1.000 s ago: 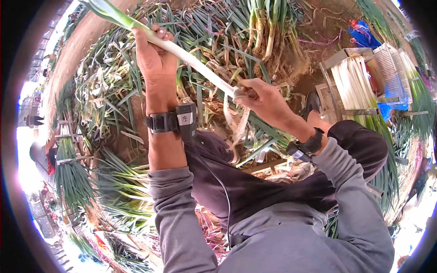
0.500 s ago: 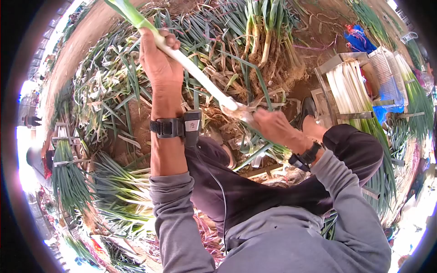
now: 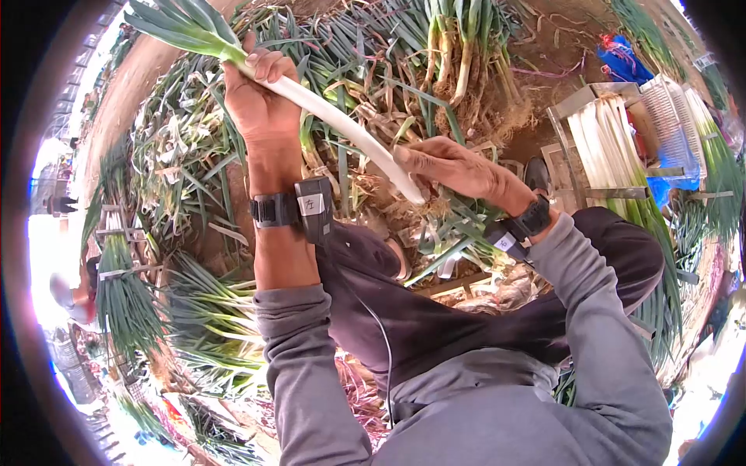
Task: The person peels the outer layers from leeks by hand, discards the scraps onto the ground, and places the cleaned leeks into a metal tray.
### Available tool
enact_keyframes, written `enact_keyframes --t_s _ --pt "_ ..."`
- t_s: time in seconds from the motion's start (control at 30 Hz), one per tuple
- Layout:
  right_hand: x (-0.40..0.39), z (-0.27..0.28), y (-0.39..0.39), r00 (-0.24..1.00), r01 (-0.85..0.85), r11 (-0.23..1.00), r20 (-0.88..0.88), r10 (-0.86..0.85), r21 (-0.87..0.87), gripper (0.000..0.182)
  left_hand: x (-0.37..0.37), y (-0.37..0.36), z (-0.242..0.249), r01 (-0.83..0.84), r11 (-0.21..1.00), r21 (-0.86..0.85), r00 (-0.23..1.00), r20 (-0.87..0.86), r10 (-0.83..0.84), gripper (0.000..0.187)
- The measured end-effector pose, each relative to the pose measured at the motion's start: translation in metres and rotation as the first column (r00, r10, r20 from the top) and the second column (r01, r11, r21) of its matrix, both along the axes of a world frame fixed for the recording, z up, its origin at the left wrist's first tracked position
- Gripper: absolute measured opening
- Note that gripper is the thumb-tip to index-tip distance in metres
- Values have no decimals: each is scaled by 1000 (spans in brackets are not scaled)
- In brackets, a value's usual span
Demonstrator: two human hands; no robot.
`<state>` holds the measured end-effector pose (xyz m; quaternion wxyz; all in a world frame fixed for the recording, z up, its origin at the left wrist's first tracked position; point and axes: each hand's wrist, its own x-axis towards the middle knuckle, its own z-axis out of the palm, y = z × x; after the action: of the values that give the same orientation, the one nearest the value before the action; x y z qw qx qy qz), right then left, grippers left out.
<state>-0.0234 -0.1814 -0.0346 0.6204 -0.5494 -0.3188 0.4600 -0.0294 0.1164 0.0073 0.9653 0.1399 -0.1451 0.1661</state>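
Observation:
A long leek (image 3: pixel 342 123) slants across the upper middle, its green leaves at the upper left and its root end low at the right. My left hand (image 3: pixel 263 97) is wrapped round it where the white stalk meets the green. Near the root end, my right hand (image 3: pixel 454 167) touches the white stalk with thumb and fingers; whether it grips the stalk is hard to make out. Behind the hands, unpeeled leeks with brown roots (image 3: pixel 458 62) lie in a heap.
At the right, a metal-framed rack (image 3: pixel 579 151) holds white-stalked leeks beside a white basket (image 3: pixel 672 116) and blue plastic. Bundled leeks (image 3: pixel 128 295) stand at the left, with more leeks (image 3: pixel 210 318) near my left forearm. Leaf scraps (image 3: pixel 179 163) litter the ground.
The leek has shifted slightly left, and its white root end shows barer. My right hand has moved up from the roots and now lies against the lower stalk.

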Motion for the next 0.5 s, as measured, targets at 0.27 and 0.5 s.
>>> enact_keyframes --t_s 0.27,0.5 --pt "-18 -76 -54 899 171 977 426 -104 -123 35 -9 -8 8 -356 910 214 903 -171 393 32" --pt "-37 -153 -116 779 119 685 495 385 -719 29 -8 -41 33 -601 643 474 571 -309 761 34"
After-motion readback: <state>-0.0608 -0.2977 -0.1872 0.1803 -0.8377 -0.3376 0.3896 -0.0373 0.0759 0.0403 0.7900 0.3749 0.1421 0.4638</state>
